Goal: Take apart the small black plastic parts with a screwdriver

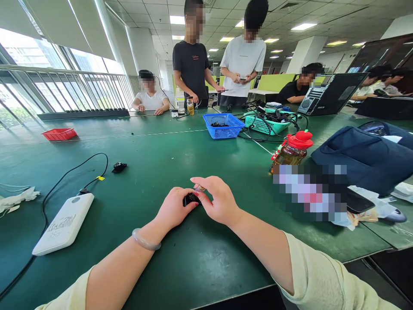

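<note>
Both my hands meet over the green table point(213, 254) near its middle. My left hand point(174, 206) is closed around a small glossy black object point(191, 198), whose kind I cannot make out. Right against it, my right hand point(219, 199) has its thumb by the black object and its fingers curled round a small rounded piece point(200, 188), light and brownish, too small to name. My fingers hide much of both things. A crumpled black item point(119, 167) lies apart, beyond my left hand.
Left of my arms lies a white power bank point(64, 224) with a black cable. A red tray point(60, 134), a blue basket point(223, 125) and a green basket point(267, 122) with cables stand farther back. On the right are a red-lidded bottle point(292, 150) and a navy bag point(364, 150). Several people are beyond.
</note>
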